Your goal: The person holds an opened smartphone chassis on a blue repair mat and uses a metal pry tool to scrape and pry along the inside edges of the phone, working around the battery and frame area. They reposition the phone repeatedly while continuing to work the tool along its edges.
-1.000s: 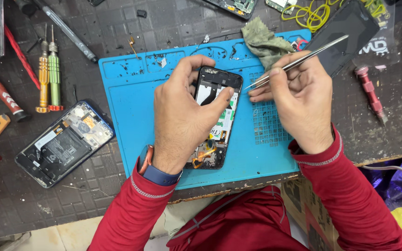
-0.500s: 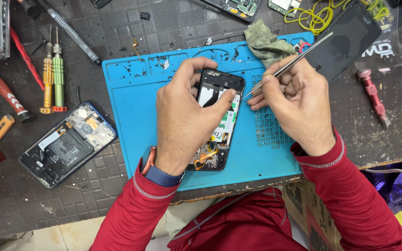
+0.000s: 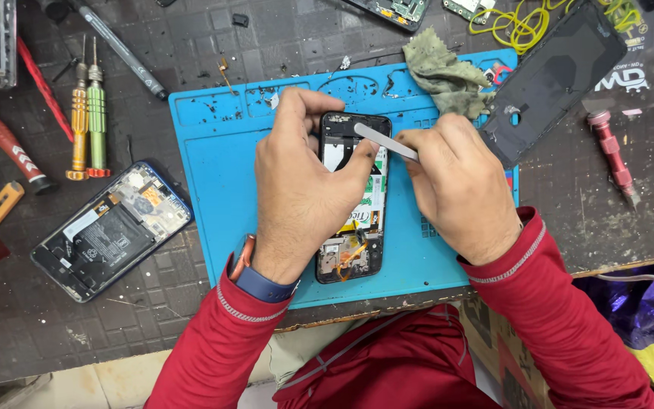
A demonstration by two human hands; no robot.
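Note:
An opened phone (image 3: 353, 250) with its back removed lies upright on a blue work mat (image 3: 221, 197). My left hand (image 3: 300, 189) rests over the phone's left side, fingers curled around its top edge and thumb on its middle. My right hand (image 3: 459, 185) pinches metal tweezers (image 3: 384, 141), whose tips point left into the upper part of the phone's interior. Both sleeves are red, and a watch with a blue band (image 3: 255, 276) sits on my left wrist.
A second opened phone (image 3: 111, 231) lies left of the mat. Screwdrivers (image 3: 88, 110) and red-handled tools (image 3: 1, 144) lie at far left. A grey-green rag (image 3: 444, 76), a black back cover (image 3: 562, 76), yellow wire (image 3: 520, 23) and a red screwdriver (image 3: 615, 155) are at the back right.
My right hand has turned the tweezers from pointing up-right to pointing left, bringing their tips down into the top of the phone. My left hand stays on the phone.

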